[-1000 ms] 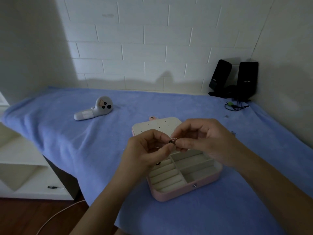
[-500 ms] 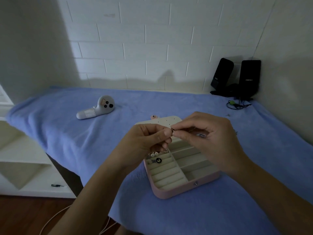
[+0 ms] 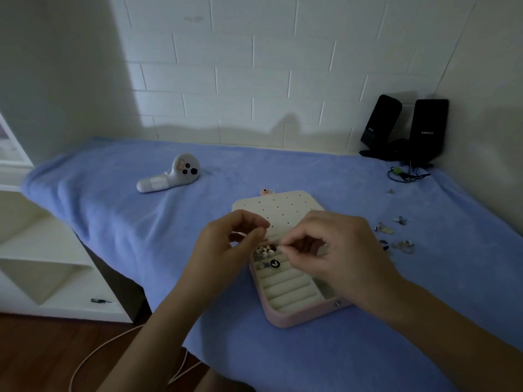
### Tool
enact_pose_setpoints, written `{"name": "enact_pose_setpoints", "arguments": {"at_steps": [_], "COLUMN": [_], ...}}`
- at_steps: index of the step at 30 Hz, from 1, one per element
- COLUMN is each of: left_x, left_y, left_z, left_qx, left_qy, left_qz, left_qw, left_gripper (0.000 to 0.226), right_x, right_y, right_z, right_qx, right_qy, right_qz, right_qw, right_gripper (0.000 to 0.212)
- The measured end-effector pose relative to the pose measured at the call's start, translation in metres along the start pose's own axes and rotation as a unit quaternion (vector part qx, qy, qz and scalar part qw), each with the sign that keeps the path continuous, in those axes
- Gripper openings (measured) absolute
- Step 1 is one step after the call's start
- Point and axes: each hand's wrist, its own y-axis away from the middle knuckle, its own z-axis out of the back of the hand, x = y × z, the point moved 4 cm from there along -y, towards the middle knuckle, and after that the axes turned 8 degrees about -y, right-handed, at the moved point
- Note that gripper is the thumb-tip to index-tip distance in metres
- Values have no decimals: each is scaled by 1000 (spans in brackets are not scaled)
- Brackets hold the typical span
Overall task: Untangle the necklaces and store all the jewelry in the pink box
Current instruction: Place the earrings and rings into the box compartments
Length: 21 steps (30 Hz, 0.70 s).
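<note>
The pink box (image 3: 285, 319) lies open on the blue towel, its cream lid (image 3: 283, 205) with small holes folded back. Pearl pieces (image 3: 265, 252) and a black round charm (image 3: 274, 263) sit in the box's upper left slots. My right hand (image 3: 336, 250) hovers over the box and pinches a tiny jewelry piece (image 3: 281, 247) between thumb and forefinger, just above the pearls. My left hand (image 3: 232, 250) is beside it with fingers curled toward the thumb; whether it holds anything is hidden. Several loose jewelry pieces (image 3: 396, 236) lie on the towel to the box's right.
A white handheld controller (image 3: 169, 176) lies at the back left of the blue towel (image 3: 113, 210). Two black speakers (image 3: 407, 128) with cables stand in the back right corner. White shelves (image 3: 42, 264) stand left of the table's edge.
Both hands have dropped lower toward the box. The fingertips, pinched together before, have come apart, and my right hand now carries the small piece down over the pearl slots.
</note>
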Motion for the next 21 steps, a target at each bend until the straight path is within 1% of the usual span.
{"name": "enact_pose_setpoints", "arguments": {"at_steps": [2,4,7,12,14,17,21], "left_x": [10,15,17,19,20,21,21], "left_y": [4,8,7,8,8,9,9], "left_z": [1,-1,-4,-5,-6,-5,-5], "left_qx": [-14,-9,-6,-14,-14,-17,-19], "left_qy": [-53,-77,-74,-80,-79,-77,-71], "left_qz": [-17,-39,-56,-61,-64,-67,-67], "left_qw": [998,996,996,995,995,995,995], "left_gripper": [10,14,12,14,15,14,16], "right_x": [-2,-3,-4,-8,-7,-2,-1], "right_y": [3,4,3,4,4,3,3], "right_z": [-12,-21,-29,-39,-41,-43,-43], "right_qx": [23,40,64,86,86,80,64], "right_qy": [2,6,19,19,44,100,118], "right_qz": [-18,-27,-39,-78,-73,-41,-32], "right_qw": [1000,999,997,993,993,991,990], "right_gripper": [2,2,4,4,5,8,9]}}
